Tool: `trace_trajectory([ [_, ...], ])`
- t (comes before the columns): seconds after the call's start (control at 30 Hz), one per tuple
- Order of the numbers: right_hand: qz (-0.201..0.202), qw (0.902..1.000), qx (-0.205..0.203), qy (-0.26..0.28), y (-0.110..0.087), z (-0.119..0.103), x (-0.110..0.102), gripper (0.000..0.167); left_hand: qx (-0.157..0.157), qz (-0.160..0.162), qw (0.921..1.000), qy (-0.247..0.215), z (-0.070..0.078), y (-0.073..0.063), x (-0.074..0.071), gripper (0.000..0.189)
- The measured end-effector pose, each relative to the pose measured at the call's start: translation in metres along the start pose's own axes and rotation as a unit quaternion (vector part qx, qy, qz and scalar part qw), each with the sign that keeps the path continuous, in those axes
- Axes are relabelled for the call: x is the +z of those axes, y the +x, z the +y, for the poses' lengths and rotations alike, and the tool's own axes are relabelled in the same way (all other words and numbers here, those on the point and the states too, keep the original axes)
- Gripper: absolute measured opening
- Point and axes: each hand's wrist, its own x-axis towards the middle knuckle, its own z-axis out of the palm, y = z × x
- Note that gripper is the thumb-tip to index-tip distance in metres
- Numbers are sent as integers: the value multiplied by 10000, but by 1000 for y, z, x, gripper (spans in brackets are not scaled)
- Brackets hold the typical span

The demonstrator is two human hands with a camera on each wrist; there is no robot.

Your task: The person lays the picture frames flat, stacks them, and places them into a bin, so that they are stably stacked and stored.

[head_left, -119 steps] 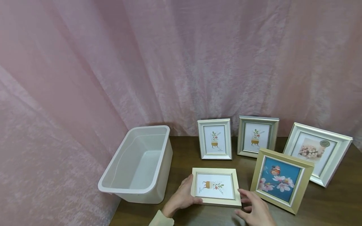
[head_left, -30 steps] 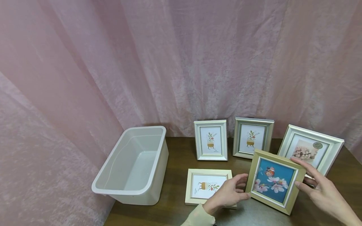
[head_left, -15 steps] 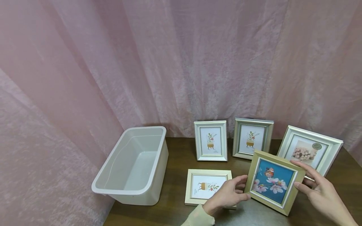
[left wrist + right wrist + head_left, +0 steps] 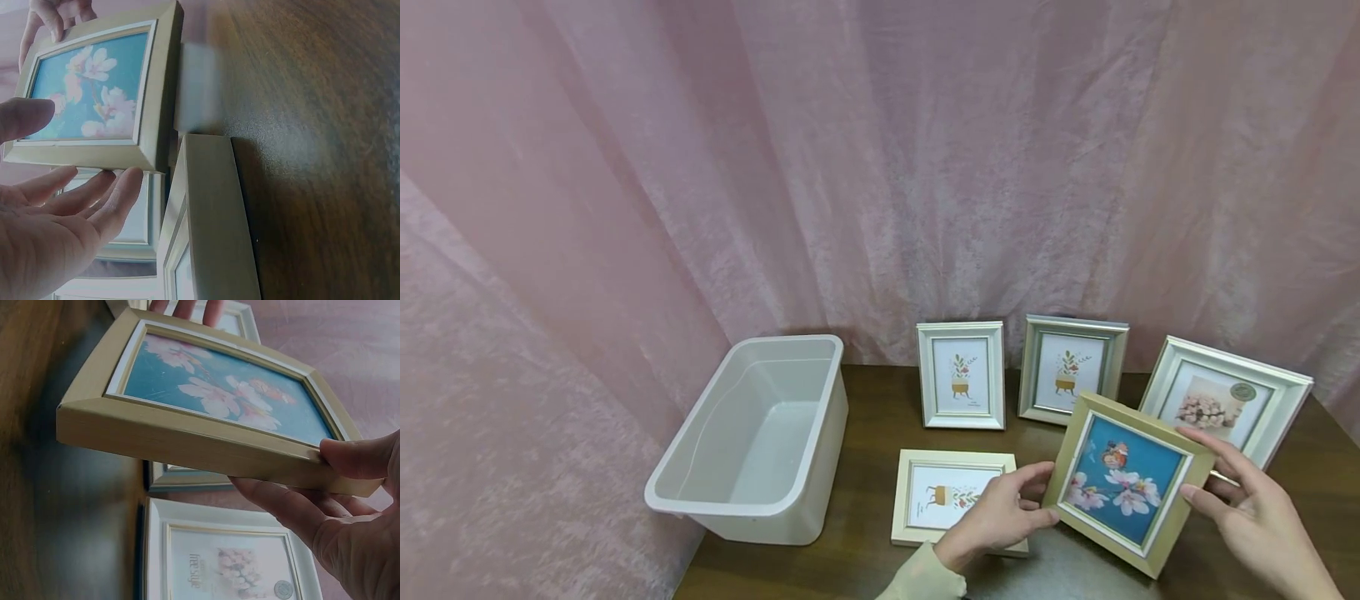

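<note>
Both hands hold a gold picture frame (image 4: 1123,483) whose picture shows white blossoms and a butterfly on blue. My right hand (image 4: 1255,508) pinches its right side, thumb on the front and fingers behind, as the right wrist view shows. On the left side, my left hand (image 4: 1000,512) has its thumb over the front and its fingers along the outer edge. The gold frame leans back, and in the right wrist view its lower edge looks raised off the table. Beneath the left hand a cream picture frame (image 4: 951,457) lies flat, partly covered by that hand.
A white picture frame (image 4: 961,421) and a champagne-coloured picture frame (image 4: 1037,375) stand at the back. A larger white picture frame (image 4: 1292,392) stands behind the right hand. Far left is a deep white plastic bin (image 4: 827,433). A pink curtain (image 4: 880,167) hangs behind the brown table (image 4: 865,417).
Four seconds ago the hands were at the flat cream frame; by one second ago they were at the gold frame. Since then the gold frame has shifted slightly, its lower edge coming nearer.
</note>
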Motion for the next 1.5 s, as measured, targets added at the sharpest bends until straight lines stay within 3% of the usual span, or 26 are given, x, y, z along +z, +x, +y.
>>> trace_trajectory([
  [0.3, 193, 9985, 449, 231, -1, -10, -1, 89, 174, 243, 9991, -307, -2, -3, -4, 61],
  [0.43, 406, 9936, 434, 965, -2, -17, 1, 89, 284, 336, 9986, -304, -3, -6, -6, 60],
  [0.6, 609, 9710, 500, 2257, -5, -22, 3, 84, 350, 448, 9973, -469, -4, -11, -11, 62],
  [0.8, 846, 9331, 235, 3487, -6, -26, 12, 83, 475, 689, 9926, -884, -6, -17, -18, 59],
  [1.17, 1254, 8843, 733, 4437, -14, -41, 27, 83, 749, 1390, 9776, -1392, -6, -21, -20, 54],
  [1.37, 1292, 8678, 549, 4767, -18, -48, 32, 81, 703, 1472, 9713, -1729, -10, -22, -21, 58],
  [1.5, 1453, 8695, 607, 4682, -23, -49, 35, 80, 543, 1269, 9575, -2533, -13, -22, -22, 65],
])
